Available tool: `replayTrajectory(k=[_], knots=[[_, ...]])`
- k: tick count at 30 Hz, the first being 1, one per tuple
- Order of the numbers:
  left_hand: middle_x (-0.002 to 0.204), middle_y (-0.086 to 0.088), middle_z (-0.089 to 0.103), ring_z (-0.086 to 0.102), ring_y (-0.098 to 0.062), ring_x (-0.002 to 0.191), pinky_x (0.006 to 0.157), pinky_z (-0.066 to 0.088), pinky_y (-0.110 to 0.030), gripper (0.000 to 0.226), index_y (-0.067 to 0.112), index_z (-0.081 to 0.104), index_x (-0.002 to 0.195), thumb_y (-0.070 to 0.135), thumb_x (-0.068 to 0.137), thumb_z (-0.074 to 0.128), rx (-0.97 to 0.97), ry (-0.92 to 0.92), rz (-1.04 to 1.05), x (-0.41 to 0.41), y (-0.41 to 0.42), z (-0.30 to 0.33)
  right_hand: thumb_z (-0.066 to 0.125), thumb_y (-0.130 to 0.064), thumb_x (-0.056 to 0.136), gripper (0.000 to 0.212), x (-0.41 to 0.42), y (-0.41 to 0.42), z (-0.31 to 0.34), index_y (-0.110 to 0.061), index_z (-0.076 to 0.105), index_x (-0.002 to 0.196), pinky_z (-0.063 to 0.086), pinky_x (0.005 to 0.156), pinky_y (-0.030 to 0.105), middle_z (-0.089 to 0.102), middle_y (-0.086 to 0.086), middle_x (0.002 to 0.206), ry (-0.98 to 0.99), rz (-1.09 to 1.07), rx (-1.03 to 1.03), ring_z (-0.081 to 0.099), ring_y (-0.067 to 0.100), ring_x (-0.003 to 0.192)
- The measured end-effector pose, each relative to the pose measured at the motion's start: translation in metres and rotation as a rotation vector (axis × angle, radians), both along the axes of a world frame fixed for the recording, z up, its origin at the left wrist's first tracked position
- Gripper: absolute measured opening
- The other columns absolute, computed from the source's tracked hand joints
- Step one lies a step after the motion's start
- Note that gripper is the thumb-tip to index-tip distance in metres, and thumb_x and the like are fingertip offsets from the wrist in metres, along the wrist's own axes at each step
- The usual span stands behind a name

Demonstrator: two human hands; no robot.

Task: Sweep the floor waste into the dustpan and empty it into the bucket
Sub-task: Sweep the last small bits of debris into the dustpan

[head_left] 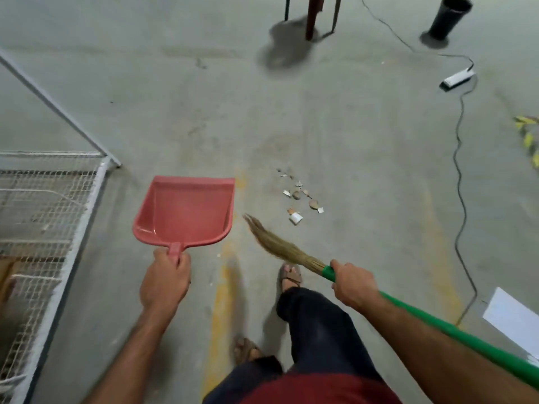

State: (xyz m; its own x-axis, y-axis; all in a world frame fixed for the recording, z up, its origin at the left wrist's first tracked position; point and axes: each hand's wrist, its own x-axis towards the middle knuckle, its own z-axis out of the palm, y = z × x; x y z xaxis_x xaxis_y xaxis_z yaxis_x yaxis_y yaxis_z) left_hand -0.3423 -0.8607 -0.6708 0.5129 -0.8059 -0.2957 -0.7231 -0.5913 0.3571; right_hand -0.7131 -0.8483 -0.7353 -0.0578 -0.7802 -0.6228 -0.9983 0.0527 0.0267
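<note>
- The left hand (164, 282) grips the short handle of the red dustpan (186, 212), fingers curled round it; the pan is empty, its mouth toward 12 o'clock.
- The right hand (354, 284) grips the broom (287, 249) on its green handle just behind the straw bristles, which point toward 10 o'clock.
- The floor waste (299, 198), small paper and brown scraps, lies on the concrete floor (175, 97) at 1 o'clock from the bristle tips, near them but apart.
- The black bucket (449, 18) stands far off at 1 o'clock, beside a cable (459, 158).
</note>
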Motion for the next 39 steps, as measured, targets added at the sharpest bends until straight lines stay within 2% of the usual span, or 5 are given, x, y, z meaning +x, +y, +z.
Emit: replayTrajectory(k=[7, 15, 23, 30, 39], knots=[[0.074, -0.008, 0.064, 0.06, -0.037, 0.075, 0.071, 0.049, -0.046, 0.029, 0.016, 0.046, 0.093, 0.045, 0.096, 0.046, -0.032, -0.003, -0.117, -0.033, -0.096, -0.077, 0.042, -0.017, 0.102, 0.038, -0.024, -0.063, -0.104, -0.031, 0.049, 0.137, 0.053, 0.085, 0.033, 0.062, 0.001, 0.121, 0.141, 0.013, 0.085, 0.066, 0.021, 0.109], [0.078, -0.014, 0.064, 0.06, -0.04, 0.077, 0.067, 0.047, -0.047, 0.03, 0.015, 0.044, 0.094, 0.045, 0.097, 0.05, -0.01, -0.034, -0.217, -0.089, -0.208, -0.222, 0.046, -0.025, 0.1, 0.041, -0.114, -0.149, -0.258, -0.037, 0.044, 0.139, 0.053, 0.076, 0.038, 0.057, 0.002, 0.105, 0.109, -0.282, 0.032, 0.065, 0.024, 0.094], [0.081, -0.016, 0.067, 0.062, -0.042, 0.079, 0.067, 0.046, -0.047, 0.029, 0.016, 0.045, 0.099, 0.043, 0.095, 0.052, 0.007, -0.046, -0.228, -0.129, -0.307, -0.292, 0.062, -0.038, 0.092, 0.054, -0.167, -0.166, -0.293, -0.04, 0.045, 0.143, 0.057, 0.075, 0.039, 0.064, 0.002, 0.107, -0.184, -0.522, -0.078, 0.064, 0.023, 0.089], [0.078, -0.012, 0.065, 0.058, -0.037, 0.072, 0.064, 0.044, -0.043, 0.026, 0.016, 0.046, 0.097, 0.042, 0.097, 0.052, -0.023, -0.041, -0.166, -0.123, -0.356, -0.283, 0.058, -0.045, 0.092, 0.057, -0.107, -0.174, -0.292, -0.051, 0.036, 0.144, 0.052, 0.086, 0.029, 0.062, -0.011, 0.122, -0.391, -0.461, 0.099, 0.063, 0.013, 0.106], [0.073, -0.005, 0.058, 0.049, -0.016, 0.06, 0.055, 0.034, -0.034, 0.023, 0.014, 0.048, 0.098, 0.037, 0.1, 0.052, -0.029, -0.033, -0.184, -0.115, -0.407, -0.321, 0.049, -0.041, 0.099, 0.042, 0.013, -0.367, -0.366, -0.037, 0.038, 0.14, 0.052, 0.082, 0.038, 0.058, 0.005, 0.114, -0.494, -0.427, 0.112, 0.062, 0.026, 0.098]])
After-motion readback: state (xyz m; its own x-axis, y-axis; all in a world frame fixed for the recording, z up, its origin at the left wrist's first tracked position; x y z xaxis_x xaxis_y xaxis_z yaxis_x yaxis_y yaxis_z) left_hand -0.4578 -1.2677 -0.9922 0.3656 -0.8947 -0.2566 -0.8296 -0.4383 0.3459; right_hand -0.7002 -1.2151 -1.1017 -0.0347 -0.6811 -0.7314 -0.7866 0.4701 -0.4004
